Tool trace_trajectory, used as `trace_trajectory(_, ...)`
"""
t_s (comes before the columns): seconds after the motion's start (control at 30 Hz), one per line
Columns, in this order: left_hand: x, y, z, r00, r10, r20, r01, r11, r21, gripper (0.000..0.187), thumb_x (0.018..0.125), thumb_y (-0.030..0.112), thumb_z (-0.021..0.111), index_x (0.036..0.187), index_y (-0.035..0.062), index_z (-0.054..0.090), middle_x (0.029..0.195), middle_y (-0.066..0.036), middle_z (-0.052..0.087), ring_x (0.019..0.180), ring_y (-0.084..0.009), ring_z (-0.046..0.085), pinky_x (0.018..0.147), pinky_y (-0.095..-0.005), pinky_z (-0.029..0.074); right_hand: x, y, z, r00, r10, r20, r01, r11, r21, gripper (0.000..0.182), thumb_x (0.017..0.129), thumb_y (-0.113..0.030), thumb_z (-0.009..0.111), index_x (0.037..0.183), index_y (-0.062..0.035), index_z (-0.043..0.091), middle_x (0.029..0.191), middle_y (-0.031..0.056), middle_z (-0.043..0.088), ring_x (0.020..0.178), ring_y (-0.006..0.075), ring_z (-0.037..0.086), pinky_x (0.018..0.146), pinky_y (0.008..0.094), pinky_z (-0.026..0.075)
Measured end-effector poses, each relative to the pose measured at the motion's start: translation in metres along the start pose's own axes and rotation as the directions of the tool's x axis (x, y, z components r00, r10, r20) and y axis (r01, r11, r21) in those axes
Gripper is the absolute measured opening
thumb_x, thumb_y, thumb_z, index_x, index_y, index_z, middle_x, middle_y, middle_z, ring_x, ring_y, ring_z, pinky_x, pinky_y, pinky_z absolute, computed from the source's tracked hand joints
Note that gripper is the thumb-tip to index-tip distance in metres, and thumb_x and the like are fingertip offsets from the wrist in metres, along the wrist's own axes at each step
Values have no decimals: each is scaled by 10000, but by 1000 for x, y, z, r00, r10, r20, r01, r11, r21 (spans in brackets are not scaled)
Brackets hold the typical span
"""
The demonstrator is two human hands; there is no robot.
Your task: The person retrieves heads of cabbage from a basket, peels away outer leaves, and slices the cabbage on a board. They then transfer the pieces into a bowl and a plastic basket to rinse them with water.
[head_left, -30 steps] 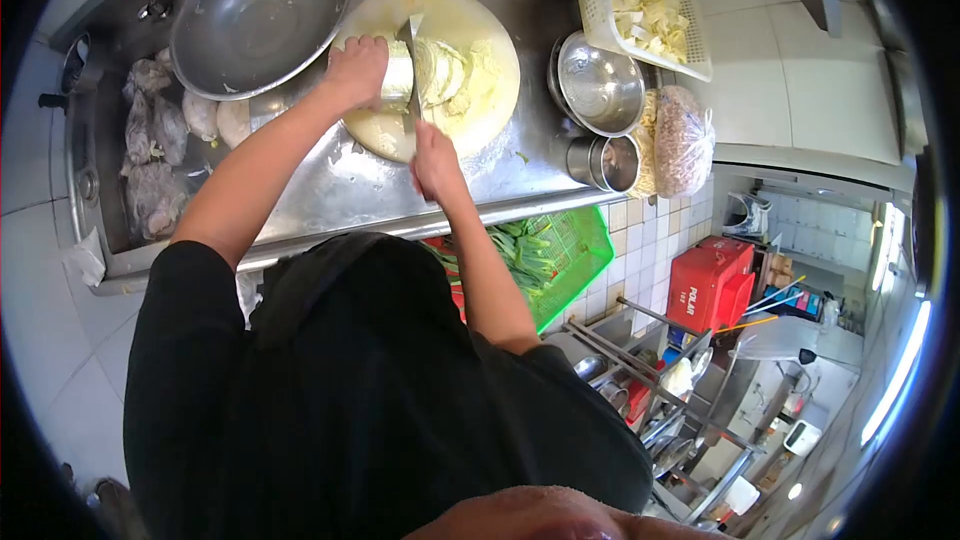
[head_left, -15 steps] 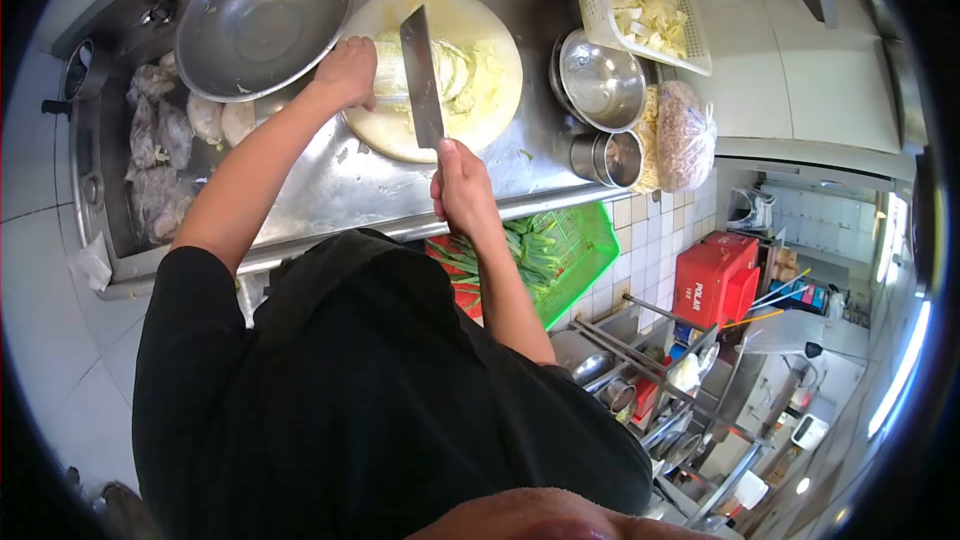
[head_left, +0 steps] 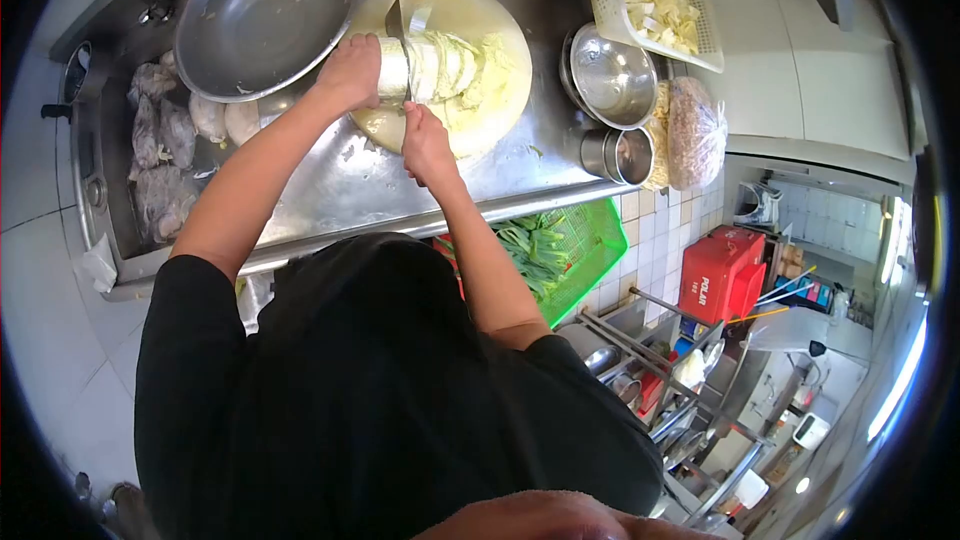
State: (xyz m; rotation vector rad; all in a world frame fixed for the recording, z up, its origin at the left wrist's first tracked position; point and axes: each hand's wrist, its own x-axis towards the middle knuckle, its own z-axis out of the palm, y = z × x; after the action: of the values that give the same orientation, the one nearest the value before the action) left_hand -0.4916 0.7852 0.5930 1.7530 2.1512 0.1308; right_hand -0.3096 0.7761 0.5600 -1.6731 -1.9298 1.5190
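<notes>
A round pale cutting board (head_left: 505,120) lies on the steel counter, bearing a cabbage (head_left: 425,68) cut partly into slices that lean to the right. My left hand (head_left: 352,70) is closed over the whole, left end of the cabbage. My right hand (head_left: 427,147) is wrapped round the handle of a cleaver (head_left: 397,22) at the board's near edge. The blade stands nearly on edge between the uncut part and the slices, close to the fingers of my left hand. Cabbage hides part of the blade.
A large steel bowl (head_left: 265,20) sits left of the board, above a sink with bagged food (head_left: 160,190). To the right are smaller bowls (head_left: 612,75), steel pots (head_left: 628,156), a white basket of cut leaves (head_left: 660,0) and bags. A green crate (head_left: 600,250) holds leafy greens below the counter.
The cleaver has moved left and turned from showing its broad side to standing on edge in the cabbage. My right hand has moved left and up towards the board.
</notes>
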Motion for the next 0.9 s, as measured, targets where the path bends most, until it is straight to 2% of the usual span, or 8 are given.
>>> trace_trajectory(0.07,-2,3,5,1000,-10,-5,10,1000,-22,788,571,140,890,1212,-75,487,1231,-240,562,1177,-375,555,1008,-403,487,-39,-33,-25,969,211,131,-224,969,100,504,1056,-388,323,1054,40,590,1012,343,621,1001,529,553,886,533,441)
trace_trajectory(0.13,-1,2,7,1000,-28,-13,27,999,-39,816,568,144,890,1234,-78,475,1243,-246,551,1193,-380,544,1021,-403,476,-45,49,-12,994,-103,17,105,988,-117,484,1057,-386,335,1043,31,580,905,316,633,826,477,617,777,504,500)
trace_trajectory(0.27,-2,-11,19,993,31,-118,-50,985,-167,926,599,188,881,1351,-77,411,1315,-265,506,1239,-383,517,1054,-429,447,-122,49,-53,988,94,122,-99,994,40,481,1060,-414,364,1012,15,576,589,121,550,443,210,534,468,367,437)
trace_trajectory(0.37,-7,-38,28,964,21,-265,-150,865,-479,738,684,192,834,1312,-12,505,1335,-200,509,1237,-353,511,1048,-421,436,-142,24,-75,950,242,196,-264,960,95,480,1061,-420,374,1019,12,577,563,70,516,444,183,508,463,359,423)
trace_trajectory(0.4,-12,-43,24,964,30,-263,-181,800,-572,647,708,183,812,1269,9,541,1318,-174,521,1225,-341,511,1039,-415,434,-143,22,-71,980,153,127,-170,975,144,464,1070,-415,340,900,-30,537,562,38,484,388,147,458,388,290,374)
trace_trajectory(0.47,-24,-50,21,966,47,-254,-226,632,-741,468,757,165,769,1183,51,613,1284,-123,545,1202,-319,510,1021,-405,431,-144,12,-68,989,115,88,-129,975,182,457,1073,-407,338,900,-27,524,564,40,484,393,146,459,393,298,377)
trace_trajectory(0.57,-26,-46,29,910,91,-404,-348,695,-629,313,773,127,732,1071,81,652,1212,-80,574,1143,-304,512,1002,-402,422,-139,-15,-67,998,44,51,-53,978,200,440,1079,-381,336,904,-21,520,562,37,477,400,143,458,401,306,377)
trace_trajectory(0.9,-20,-46,26,870,172,-462,-393,807,-441,327,737,131,722,1045,80,624,1152,-100,586,1126,-319,504,1008,-403,408,-111,-21,-47,999,-6,47,0,993,115,438,1075,-390,352,966,-8,537,563,52,497,428,157,498,432,325,409)
